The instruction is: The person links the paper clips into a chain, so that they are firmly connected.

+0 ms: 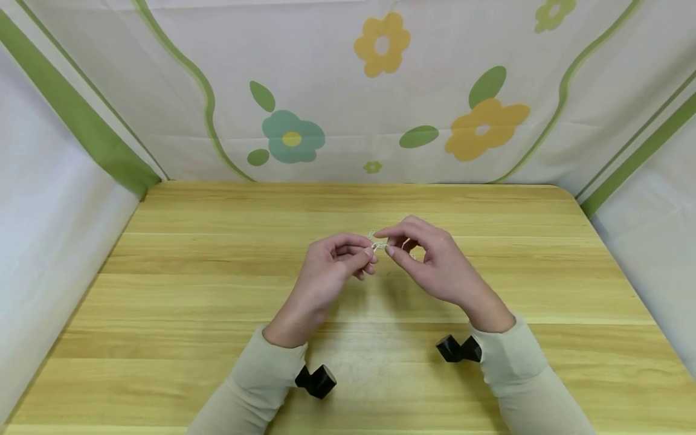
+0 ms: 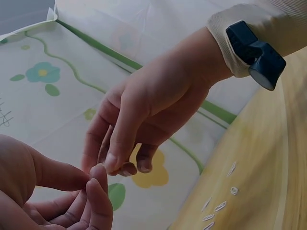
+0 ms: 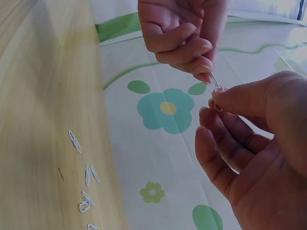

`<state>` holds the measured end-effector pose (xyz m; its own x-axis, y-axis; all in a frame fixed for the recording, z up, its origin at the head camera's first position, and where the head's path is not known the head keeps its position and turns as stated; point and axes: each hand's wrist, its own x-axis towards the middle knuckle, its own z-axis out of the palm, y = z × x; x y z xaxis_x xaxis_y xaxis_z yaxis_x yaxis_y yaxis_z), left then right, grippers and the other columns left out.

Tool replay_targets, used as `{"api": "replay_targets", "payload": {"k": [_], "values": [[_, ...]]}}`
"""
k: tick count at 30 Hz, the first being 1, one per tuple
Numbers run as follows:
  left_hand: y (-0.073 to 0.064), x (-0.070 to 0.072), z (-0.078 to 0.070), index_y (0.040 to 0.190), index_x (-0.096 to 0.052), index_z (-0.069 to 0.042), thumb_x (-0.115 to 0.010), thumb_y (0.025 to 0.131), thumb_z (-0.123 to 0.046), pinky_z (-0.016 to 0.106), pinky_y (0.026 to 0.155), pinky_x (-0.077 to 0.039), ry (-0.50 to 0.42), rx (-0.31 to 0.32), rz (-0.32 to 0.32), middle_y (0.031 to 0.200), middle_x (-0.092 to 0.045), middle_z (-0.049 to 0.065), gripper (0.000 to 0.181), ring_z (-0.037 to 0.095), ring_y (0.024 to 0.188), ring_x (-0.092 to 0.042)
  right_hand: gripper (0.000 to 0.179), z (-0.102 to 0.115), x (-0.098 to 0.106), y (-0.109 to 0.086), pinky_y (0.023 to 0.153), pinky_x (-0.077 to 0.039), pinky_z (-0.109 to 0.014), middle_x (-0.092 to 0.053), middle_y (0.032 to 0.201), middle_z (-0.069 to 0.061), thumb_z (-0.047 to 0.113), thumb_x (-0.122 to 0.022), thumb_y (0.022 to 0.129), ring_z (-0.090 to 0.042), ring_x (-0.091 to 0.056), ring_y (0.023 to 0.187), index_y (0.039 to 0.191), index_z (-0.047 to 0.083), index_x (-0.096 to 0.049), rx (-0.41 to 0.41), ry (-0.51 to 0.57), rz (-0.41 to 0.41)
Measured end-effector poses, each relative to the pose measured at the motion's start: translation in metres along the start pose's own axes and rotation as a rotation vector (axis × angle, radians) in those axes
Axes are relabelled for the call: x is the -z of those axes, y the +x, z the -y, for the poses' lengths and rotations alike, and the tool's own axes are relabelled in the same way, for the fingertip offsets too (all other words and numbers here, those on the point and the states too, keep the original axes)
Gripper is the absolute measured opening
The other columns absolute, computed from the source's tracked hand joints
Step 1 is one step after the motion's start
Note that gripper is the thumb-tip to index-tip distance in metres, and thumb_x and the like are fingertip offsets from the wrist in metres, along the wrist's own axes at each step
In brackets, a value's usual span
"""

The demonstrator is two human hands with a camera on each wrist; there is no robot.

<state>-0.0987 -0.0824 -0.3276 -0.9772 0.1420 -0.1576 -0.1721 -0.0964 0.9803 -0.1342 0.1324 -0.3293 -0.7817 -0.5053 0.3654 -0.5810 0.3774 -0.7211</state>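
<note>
"Where is the paper clip (image 1: 379,246)?"
"Above the table (image 1: 217,302), its long axis running sideways from left hand (image 1: 331,260) to right hand (image 1: 437,260)."
"The grip?"
"Each hand pinches it, barely parted."

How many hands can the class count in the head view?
2: the left hand and, facing it, the right hand, both pinching white clips above the table.

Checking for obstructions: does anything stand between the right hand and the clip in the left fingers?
Nothing visible does: the right hand and left hand both hold the white paper clip. Loose paper clips lie on the tabletop, out of the way.
</note>
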Motion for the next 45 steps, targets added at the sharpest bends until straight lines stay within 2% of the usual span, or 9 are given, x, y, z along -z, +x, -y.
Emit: {"api": "replay_targets", "payload": {"k": [9, 16, 20, 24, 27, 31, 34, 40, 45], "values": [[0.002, 0.002, 0.002, 0.117, -0.073, -0.004, -0.071, 0.102, -0.002, 0.031, 0.078, -0.055, 0.06, 0.007, 0.055, 0.097, -0.076, 0.007, 0.016, 0.017, 0.08, -0.074, 0.021, -0.006, 0.009, -0.003, 0.077, -0.056, -0.027, -0.073, 0.111, -0.003, 0.012, -0.073, 0.104, -0.018, -0.068, 0.097, 0.124, 0.012, -0.073, -0.264, 0.19, -0.022], [0.005, 0.007, 0.005, 0.119, -0.075, -0.01, -0.072, 0.102, -0.006, 0.04, 0.087, -0.057, 0.136, 0.021, 0.094, 0.104, -0.079, 0.009, 0.018, 0.023, 0.091, -0.076, 0.021, -0.007, 0.01, 0.001, 0.078, -0.058, -0.026, -0.074, 0.107, -0.001, 0.014, -0.078, 0.101, -0.019, -0.071, 0.096, 0.119, 0.006, -0.072, -0.343, 0.258, -0.038], [0.005, 0.01, 0.005, 0.122, -0.078, -0.017, -0.076, 0.101, -0.014, 0.044, 0.093, -0.059, 0.252, 0.024, 0.088, 0.115, -0.081, 0.008, 0.021, 0.025, 0.104, -0.075, 0.018, -0.006, 0.01, 0.004, 0.077, -0.057, -0.026, -0.074, 0.106, -0.003, 0.013, -0.08, 0.099, -0.02, -0.07, 0.094, 0.115, 0.008, -0.073, -0.35, 0.254, -0.02], [0.005, 0.012, 0.005, 0.124, -0.08, -0.024, -0.079, 0.1, -0.025, 0.045, 0.094, -0.061, 0.351, 0.022, 0.082, 0.126, -0.079, 0.001, 0.024, 0.025, 0.109, -0.075, 0.012, -0.008, 0.008, 0.007, 0.078, -0.055, -0.029, -0.073, 0.101, -0.004, 0.013, -0.08, 0.098, -0.022, -0.067, 0.09, 0.109, 0.011, -0.075, -0.334, 0.23, 0.013], [0.006, 0.012, 0.005, 0.123, -0.081, -0.022, -0.079, 0.1, -0.028, 0.047, 0.095, -0.061, 0.351, 0.007, 0.112, 0.126, -0.078, -0.002, 0.023, 0.026, 0.106, -0.076, 0.008, -0.009, 0.005, 0.008, 0.078, -0.055, -0.03, -0.073, 0.099, -0.004, 0.012, -0.08, 0.098, -0.023, -0.066, 0.089, 0.104, 0.015, -0.076, -0.316, 0.215, 0.033], [0.006, 0.009, 0.006, 0.117, -0.083, -0.017, -0.076, 0.103, -0.024, 0.039, 0.086, -0.058, 0.336, -0.023, 0.136, 0.115, -0.082, 0.0, 0.017, 0.028, 0.102, -0.075, 0.007, -0.006, 0.003, 0.009, 0.08, -0.056, -0.032, -0.075, 0.1, -0.003, 0.01, -0.079, 0.098, -0.022, -0.067, 0.089, 0.104, 0.014, -0.076, -0.296, 0.2, 0.043], [0.006, 0.008, 0.007, 0.113, -0.083, -0.016, -0.074, 0.104, -0.021, 0.034, 0.082, -0.053, 0.329, -0.018, 0.12, 0.107, -0.083, 0.002, 0.014, 0.037, 0.104, -0.073, 0.007, -0.006, 0.005, 0.008, 0.079, -0.056, -0.033, -0.075, 0.1, -0.002, 0.013, -0.079, 0.099, -0.021, -0.068, 0.089, 0.105, 0.016, -0.077, -0.309, 0.167, 0.037], [0.008, 0.008, 0.007, 0.112, -0.079, -0.013, -0.071, 0.106, -0.018, 0.049, 0.095, -0.057, 0.268, 0.005, 0.049, 0.105, -0.081, 0.004, 0.011, 0.033, 0.107, -0.071, 0.005, -0.018, 0.018, 0.003, 0.076, -0.057, -0.03, -0.077, 0.097, 0.0, 0.019, -0.08, 0.099, -0.019, -0.069, 0.087, 0.104, 0.017, -0.078, -0.345, -0.014, 0.014], [0.01, 0.009, 0.007, 0.115, -0.076, -0.007, -0.07, 0.106, -0.014, 0.046, 0.096, -0.058, 0.223, -0.008, 0.025, 0.107, -0.081, 0.011, 0.013, 0.032, 0.103, -0.07, 0.005, -0.038, 0.028, -0.01, 0.075, -0.055, -0.028, -0.076, 0.093, -0.001, 0.012, -0.08, 0.098, -0.016, -0.067, 0.086, 0.102, 0.011, -0.079, -0.356, -0.176, 0.118]]}}
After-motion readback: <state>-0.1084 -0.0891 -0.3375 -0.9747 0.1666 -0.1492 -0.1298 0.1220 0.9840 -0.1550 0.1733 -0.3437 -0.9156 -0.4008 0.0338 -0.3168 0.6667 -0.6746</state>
